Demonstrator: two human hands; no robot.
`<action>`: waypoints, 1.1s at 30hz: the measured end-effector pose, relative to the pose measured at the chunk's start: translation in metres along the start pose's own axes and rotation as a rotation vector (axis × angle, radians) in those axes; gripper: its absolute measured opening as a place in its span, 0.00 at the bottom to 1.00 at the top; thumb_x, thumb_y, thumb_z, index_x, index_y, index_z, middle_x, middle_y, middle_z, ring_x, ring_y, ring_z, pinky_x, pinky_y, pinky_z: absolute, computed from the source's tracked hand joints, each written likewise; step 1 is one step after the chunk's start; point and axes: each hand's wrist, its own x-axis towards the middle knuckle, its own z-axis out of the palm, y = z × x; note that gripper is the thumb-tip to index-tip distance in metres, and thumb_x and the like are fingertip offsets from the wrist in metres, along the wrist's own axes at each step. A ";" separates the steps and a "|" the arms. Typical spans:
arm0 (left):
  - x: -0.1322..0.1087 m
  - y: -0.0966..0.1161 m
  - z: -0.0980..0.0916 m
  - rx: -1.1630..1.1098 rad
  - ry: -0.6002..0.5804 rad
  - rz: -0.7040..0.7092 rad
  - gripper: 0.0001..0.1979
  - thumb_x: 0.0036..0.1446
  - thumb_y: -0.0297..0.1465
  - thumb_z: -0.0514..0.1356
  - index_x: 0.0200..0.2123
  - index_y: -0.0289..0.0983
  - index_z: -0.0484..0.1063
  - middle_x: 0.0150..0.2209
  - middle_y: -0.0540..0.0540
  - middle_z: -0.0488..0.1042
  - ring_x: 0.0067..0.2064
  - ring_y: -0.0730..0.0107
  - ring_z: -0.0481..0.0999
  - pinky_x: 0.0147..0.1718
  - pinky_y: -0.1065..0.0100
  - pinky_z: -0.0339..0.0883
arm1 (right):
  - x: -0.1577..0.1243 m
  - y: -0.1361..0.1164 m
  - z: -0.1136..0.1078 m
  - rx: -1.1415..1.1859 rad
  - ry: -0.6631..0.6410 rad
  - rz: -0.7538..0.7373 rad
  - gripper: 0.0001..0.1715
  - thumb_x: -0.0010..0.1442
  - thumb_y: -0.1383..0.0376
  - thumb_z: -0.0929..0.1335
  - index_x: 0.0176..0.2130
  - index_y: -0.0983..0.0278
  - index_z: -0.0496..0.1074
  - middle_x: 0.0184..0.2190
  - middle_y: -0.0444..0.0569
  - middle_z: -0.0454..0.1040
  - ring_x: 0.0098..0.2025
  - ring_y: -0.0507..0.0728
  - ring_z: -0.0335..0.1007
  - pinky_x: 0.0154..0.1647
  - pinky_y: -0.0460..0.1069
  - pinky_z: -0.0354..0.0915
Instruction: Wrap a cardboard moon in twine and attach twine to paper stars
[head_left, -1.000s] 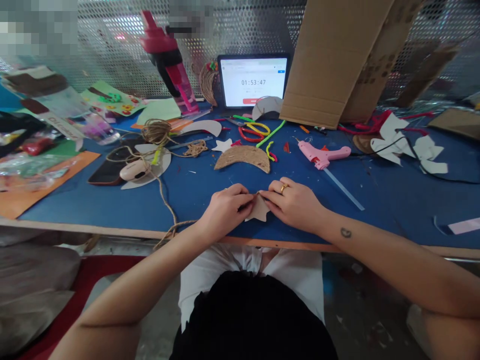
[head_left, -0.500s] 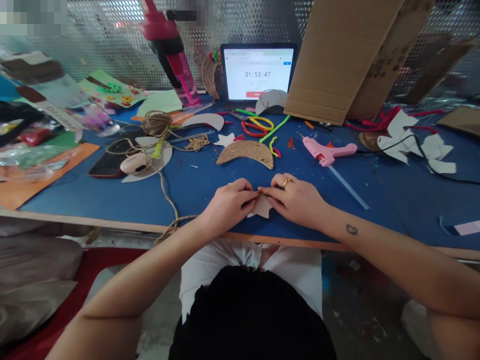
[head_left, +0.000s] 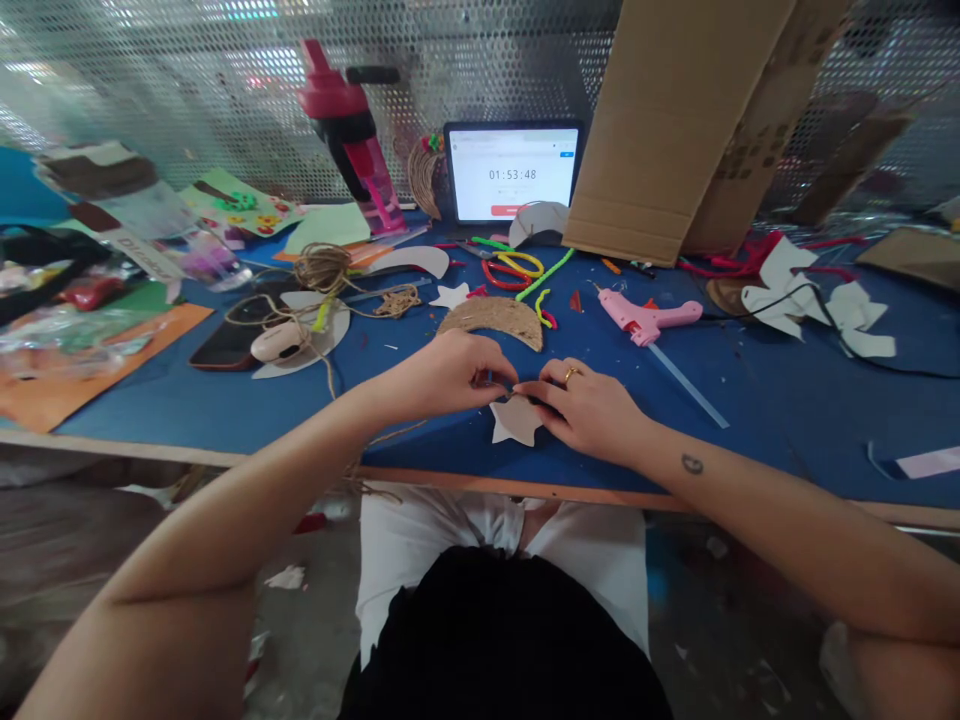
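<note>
A small white star cutout [head_left: 516, 420] lies near the table's front edge, its upper part under my fingertips. My left hand [head_left: 469, 372] is closed in a pinch at the star's top; what it pinches is too small to make out, though twine runs below its wrist. From the right, my right hand [head_left: 585, 402], with a ring, has its fingers pressed together on the star's upper right side. Just beyond my hands lies a twine-covered crescent [head_left: 496, 318]. Another white star [head_left: 451, 296] is behind it.
A pink glue gun [head_left: 646, 315] with a clear stick lies to the right, its cord [head_left: 885, 362] trailing right. Tangled twine [head_left: 322, 268], a phone [head_left: 225, 335] and a bottle [head_left: 360, 150] are at the left. Behind stand a tablet [head_left: 514, 185] and cardboard [head_left: 675, 130].
My left hand has moved up and turned over the star's top, with its forearm flatter. More of the star shows. The view has tilted slightly upward.
</note>
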 end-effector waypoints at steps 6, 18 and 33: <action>0.020 -0.026 0.000 -0.254 -0.014 0.044 0.09 0.53 0.31 0.61 0.36 0.36 0.79 0.33 0.46 0.80 0.32 0.73 0.76 0.32 0.73 0.67 | 0.000 0.001 0.001 0.026 0.014 -0.008 0.19 0.67 0.63 0.61 0.51 0.62 0.74 0.40 0.54 0.71 0.40 0.59 0.65 0.35 0.49 0.62; 0.026 -0.048 0.040 -0.319 0.137 0.079 0.09 0.58 0.29 0.57 0.36 0.36 0.78 0.34 0.47 0.79 0.35 0.72 0.76 0.37 0.72 0.66 | -0.001 0.002 0.000 0.103 0.026 0.016 0.20 0.66 0.63 0.61 0.53 0.66 0.71 0.41 0.55 0.73 0.43 0.61 0.68 0.38 0.53 0.68; 0.024 -0.049 0.038 -0.309 0.110 0.094 0.10 0.59 0.30 0.57 0.36 0.36 0.78 0.33 0.46 0.78 0.33 0.73 0.75 0.34 0.73 0.66 | -0.017 0.055 -0.052 -0.167 0.067 0.415 0.12 0.60 0.63 0.64 0.41 0.61 0.75 0.36 0.52 0.78 0.44 0.64 0.71 0.42 0.57 0.68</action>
